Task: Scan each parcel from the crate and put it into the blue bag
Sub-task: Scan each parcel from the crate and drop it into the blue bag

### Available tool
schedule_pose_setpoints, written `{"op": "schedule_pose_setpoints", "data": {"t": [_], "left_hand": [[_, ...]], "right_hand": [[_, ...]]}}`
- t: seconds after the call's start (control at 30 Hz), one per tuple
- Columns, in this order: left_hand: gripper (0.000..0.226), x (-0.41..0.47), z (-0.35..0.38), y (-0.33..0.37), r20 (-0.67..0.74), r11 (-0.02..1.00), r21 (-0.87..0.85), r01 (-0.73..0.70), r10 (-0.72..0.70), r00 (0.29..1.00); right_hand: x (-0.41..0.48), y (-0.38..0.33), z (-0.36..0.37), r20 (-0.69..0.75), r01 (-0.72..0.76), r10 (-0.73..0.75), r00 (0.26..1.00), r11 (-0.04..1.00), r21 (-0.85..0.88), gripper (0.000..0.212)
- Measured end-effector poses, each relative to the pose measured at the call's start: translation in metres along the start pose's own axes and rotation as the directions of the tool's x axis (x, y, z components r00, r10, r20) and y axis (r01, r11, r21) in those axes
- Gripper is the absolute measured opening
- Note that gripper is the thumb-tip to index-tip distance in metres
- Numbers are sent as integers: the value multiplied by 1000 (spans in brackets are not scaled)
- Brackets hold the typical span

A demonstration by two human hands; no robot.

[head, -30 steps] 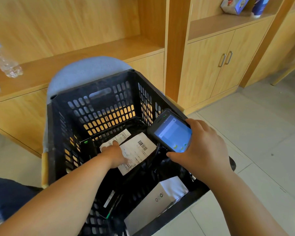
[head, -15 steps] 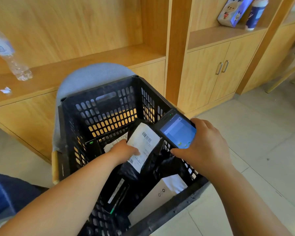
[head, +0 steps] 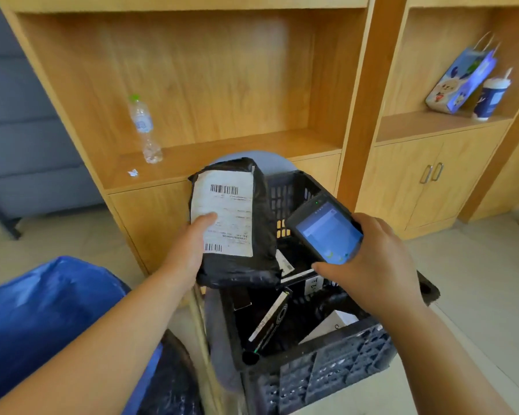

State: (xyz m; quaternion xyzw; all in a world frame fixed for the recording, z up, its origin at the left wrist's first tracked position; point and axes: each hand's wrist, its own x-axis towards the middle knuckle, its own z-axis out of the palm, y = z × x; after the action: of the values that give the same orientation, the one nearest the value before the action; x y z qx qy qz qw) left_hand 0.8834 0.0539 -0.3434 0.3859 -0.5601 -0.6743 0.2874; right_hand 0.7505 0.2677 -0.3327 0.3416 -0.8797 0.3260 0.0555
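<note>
- Above the far left corner of the black crate (head: 327, 372), the left hand (head: 189, 247) holds a black parcel (head: 264, 211) clear of the rim.
- The left thumb presses on the parcel's white label. The other fingers are hidden underneath, so only the grip from below can be inferred.
- The parcel's long axis runs away from the person. The label faces the camera, with one barcode at the far end and another at the near end.
- The right hand (head: 375, 265) curls round a handheld scanner (head: 327, 232) over the crate. Its lit blue screen faces up and its far end sits near the parcel's right edge without touching it.
- More parcels lie inside the crate: a slim black box (head: 270, 322) standing tilted and a white box (head: 333, 324) against the near wall.
- The blue bag (head: 42, 310) bulges at lower left, just beside the left forearm and close to the crate's left side.
- Bare tiled floor lies open to the right of the crate.
- Wooden shelving stands close behind, with a plastic bottle (head: 143, 130) upright on the shelf near its front edge.
</note>
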Motion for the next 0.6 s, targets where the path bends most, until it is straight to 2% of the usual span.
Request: {"op": "schedule_pose_setpoints", "data": {"t": [0.13, 0.23, 0.37, 0.6], "left_hand": [[20, -38, -65, 4, -128, 994, -106, -12, -1, 992], [23, -64, -115, -8, -215, 998, -55, 5, -17, 977], [20, -103, -175, -32, -343, 999, 37, 37, -22, 939], [16, -165, -249, -80, -534, 985, 151, 86, 8, 845]], "right_hand": [[-25, -42, 8, 65, 81, -82, 994, 996, 20, 98], [-46, -73, 18, 126, 153, -153, 980, 988, 14, 98], [-74, -108, 35, 201, 257, -251, 947, 966, -4, 86], [-122, -162, 68, 434, 447, -388, 813, 894, -37, 78]]}}
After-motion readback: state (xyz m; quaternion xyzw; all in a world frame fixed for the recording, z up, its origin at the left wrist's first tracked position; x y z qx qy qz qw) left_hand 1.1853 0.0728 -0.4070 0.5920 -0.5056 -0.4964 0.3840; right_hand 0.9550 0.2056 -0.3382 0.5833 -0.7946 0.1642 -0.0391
